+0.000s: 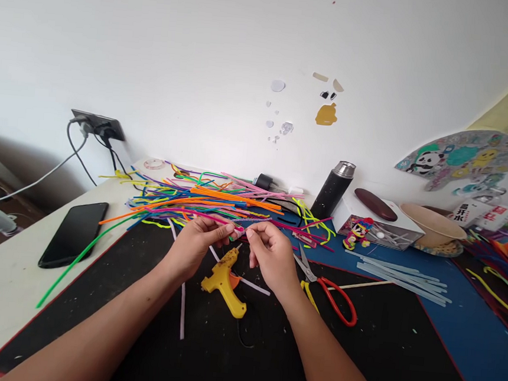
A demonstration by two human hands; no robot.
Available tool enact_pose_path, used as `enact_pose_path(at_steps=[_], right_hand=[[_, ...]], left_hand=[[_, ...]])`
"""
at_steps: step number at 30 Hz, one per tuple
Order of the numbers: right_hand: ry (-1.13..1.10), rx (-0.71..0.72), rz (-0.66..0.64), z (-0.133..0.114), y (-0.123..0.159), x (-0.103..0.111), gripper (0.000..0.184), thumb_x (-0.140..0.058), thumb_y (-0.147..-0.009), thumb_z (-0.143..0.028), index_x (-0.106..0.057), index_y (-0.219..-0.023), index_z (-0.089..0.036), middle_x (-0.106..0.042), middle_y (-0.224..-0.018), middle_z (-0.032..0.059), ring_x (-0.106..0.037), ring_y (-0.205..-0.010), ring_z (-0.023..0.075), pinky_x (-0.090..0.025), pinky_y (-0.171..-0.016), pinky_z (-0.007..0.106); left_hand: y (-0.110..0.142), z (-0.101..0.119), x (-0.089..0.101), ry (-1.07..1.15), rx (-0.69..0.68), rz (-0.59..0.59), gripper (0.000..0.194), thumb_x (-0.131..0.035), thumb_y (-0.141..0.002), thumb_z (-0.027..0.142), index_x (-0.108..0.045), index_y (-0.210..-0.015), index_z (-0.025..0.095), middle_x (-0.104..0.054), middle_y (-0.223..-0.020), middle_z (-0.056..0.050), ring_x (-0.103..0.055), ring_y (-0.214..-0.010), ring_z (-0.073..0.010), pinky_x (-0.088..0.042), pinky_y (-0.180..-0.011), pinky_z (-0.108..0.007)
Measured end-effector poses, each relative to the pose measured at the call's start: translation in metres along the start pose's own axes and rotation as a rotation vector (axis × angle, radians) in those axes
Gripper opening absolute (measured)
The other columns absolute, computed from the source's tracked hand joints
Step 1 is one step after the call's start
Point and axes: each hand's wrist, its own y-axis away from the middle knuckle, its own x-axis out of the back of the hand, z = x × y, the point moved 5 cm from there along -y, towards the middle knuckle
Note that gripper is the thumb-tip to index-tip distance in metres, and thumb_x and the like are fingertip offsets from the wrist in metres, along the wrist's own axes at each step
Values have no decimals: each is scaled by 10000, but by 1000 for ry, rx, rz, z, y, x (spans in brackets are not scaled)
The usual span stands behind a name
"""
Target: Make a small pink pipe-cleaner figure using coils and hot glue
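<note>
My left hand (194, 244) pinches a magenta pipe cleaner (214, 216) between thumb and index finger. Close beside it, my right hand (272, 256) is closed in a pinch at the pipe cleaner's curled end; a small green bit shows between the hands. Just below them, a yellow hot glue gun (228, 286) lies on the black mat (204, 358), its nozzle pointing up toward the fingers. Red-handled scissors (329, 292) rest to the right of my right hand, blades partly open. Behind both hands spreads a pile of colourful pipe cleaners (218, 196).
A black phone (74, 234) lies at left beneath a wall socket (98, 125). At the back right stand a black thermos (331, 191), a white box (379, 225) and a bowl (433, 224). A small colourful figure (357, 234) and several glue sticks (402, 277) sit in front.
</note>
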Motion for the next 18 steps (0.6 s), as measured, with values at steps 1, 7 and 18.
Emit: enact_pose_path(at_steps=[1, 7, 18], right_hand=[[1, -1, -3, 0, 0, 0, 265, -647, -906, -478, -609, -894, -216, -538, -549, -72, -508, -413, 116, -403, -445, 243], [1, -7, -19, 1, 1, -2, 241, -658, -902, -448, -614, -918, -212, -536, -557, -76, -509, -411, 113, -412, -447, 239], [36, 7, -37, 1, 2, -4, 212, -639, -912, -428, -613, -889, -218, -535, -560, -73, -518, -413, 116, -400, -449, 238]], left_hand=[[0, 0, 0, 4, -3, -3, 245, -865, -787, 416, -804, -765, 180, -760, -743, -52, -554, -622, -134, -449, -622, -259], [1, 2, 0, -22, -18, -7, 256, -861, -790, 424, -796, -751, 180, -725, -695, -30, -543, -612, -130, -441, -620, -259], [2, 2, -3, -60, 2, -7, 286, -873, -751, 456, -785, -748, 184, -702, -696, -27, -562, -632, -145, -461, -622, -268]])
